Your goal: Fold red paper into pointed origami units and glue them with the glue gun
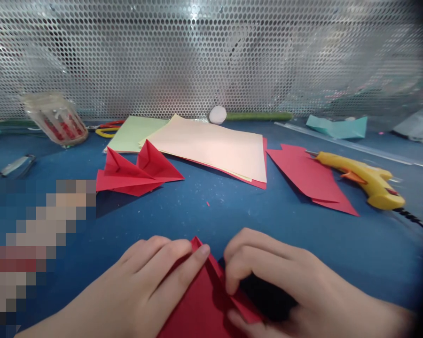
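A sheet of red paper (197, 300) lies at the near edge of the view, its narrow tip pointing away from me. My left hand (148, 274) rests over its left side, fingers together, the index fingertip pressing near the tip. On the other side, my right hand (278, 272) has its fingers curled and closed on the folded right edge. That edge stands a little raised, with a dark shadow beneath it. Part of the right thumb is blurred. Beyond my left hand sits a folded red paper piece (137, 176) with two upright points.
Cream paper sheets (211, 148) and green paper (136, 129) lie at the back. A yellow glue gun (359, 176) rests by folded red paper (303, 173) at right. A glass jar (56, 119) leans far left. Perforated metal mesh (197, 56) closes the back. The left side is pixelated.
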The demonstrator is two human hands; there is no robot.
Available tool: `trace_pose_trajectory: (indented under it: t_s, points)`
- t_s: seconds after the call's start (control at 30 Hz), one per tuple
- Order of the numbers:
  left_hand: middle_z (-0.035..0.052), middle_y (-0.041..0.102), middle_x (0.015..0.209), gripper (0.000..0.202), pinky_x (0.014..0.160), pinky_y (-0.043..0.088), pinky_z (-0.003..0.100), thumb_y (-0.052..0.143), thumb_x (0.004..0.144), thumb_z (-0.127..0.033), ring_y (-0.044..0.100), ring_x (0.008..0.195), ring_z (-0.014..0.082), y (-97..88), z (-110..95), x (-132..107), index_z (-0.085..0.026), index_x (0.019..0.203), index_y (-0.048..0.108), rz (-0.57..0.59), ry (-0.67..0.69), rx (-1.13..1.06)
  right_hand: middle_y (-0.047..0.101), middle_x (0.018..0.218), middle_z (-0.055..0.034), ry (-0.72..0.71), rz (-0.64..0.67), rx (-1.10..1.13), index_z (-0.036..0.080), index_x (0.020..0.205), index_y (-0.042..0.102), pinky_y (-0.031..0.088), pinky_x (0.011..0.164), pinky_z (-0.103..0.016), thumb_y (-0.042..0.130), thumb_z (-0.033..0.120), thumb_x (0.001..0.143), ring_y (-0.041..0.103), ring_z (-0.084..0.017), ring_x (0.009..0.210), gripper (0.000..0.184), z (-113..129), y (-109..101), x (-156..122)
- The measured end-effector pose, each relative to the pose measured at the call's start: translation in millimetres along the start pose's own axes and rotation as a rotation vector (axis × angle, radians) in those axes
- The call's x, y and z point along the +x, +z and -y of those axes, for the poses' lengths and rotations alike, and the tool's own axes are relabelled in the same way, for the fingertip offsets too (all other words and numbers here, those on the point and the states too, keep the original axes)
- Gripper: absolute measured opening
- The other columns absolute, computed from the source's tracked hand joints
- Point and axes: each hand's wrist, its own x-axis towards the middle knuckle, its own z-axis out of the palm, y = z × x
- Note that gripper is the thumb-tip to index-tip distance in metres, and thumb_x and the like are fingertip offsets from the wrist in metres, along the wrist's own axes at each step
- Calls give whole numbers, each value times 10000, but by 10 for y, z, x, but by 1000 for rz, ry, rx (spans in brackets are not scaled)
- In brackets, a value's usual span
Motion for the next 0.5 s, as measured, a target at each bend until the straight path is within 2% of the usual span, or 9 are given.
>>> trace_pose_trajectory:
  t_s: [0.1, 0.2, 0.27, 0.33, 0.4, 0.5]
  points:
    - [43, 730, 1461, 689, 1152, 530, 387, 557, 1036, -191, 658, 1278, 260, -68, -5, 8, -235, 1711, 429, 47, 15, -24, 769, 1064, -2, -13, 76, 93, 238, 1014, 745, 606, 899, -137, 968, 176, 883, 760, -113, 929, 266, -25, -56, -5]
    - [43, 678, 1574, 712, 1139, 551, 404, 565, 994, -170, 649, 1323, 276, -94, 7, 6, -222, 1697, 463, 34, 37, -9, 758, 1127, -34, -74, 83, 154, 235, 1131, 802, 595, 956, -150, 872, 294, 1011, 770, -126, 983, 151, -106, -78, -46]
    - [35, 595, 1686, 724, 1122, 568, 409, 558, 985, -185, 643, 1351, 284, -91, 19, 4, -212, 1702, 463, 36, 54, 20, 748, 1136, -47, -131, 131, 134, 238, 1204, 810, 593, 985, -176, 815, 329, 1055, 767, -144, 1022, 175, -151, -91, -66]
    - [22, 527, 1753, 729, 1098, 578, 401, 543, 984, -174, 641, 1360, 281, -87, 30, 6, -201, 1707, 458, 43, 73, 47, 741, 1154, -55, -171, 185, 97, 242, 1271, 795, 585, 1012, -195, 810, 330, 1057, 758, -158, 1065, 231, -166, -99, -78]
    - [5, 526, 1756, 711, 1070, 581, 394, 530, 996, -166, 642, 1348, 276, -82, 35, 9, -199, 1703, 470, 32, 86, 69, 749, 1184, -64, -201, 211, 68, 242, 1331, 762, 576, 1011, -193, 783, 278, 1073, 748, -160, 1087, 261, -147, -91, -88]
    - [-18, 536, 1746, 718, 1061, 570, 399, 529, 977, -177, 643, 1331, 275, -67, 31, 9, -212, 1693, 495, 9, 83, 86, 773, 1188, -60, -223, 187, 15, 233, 1374, 704, 558, 975, -168, 688, 209, 1132, 730, -138, 1060, 244, -80, -37, -117]
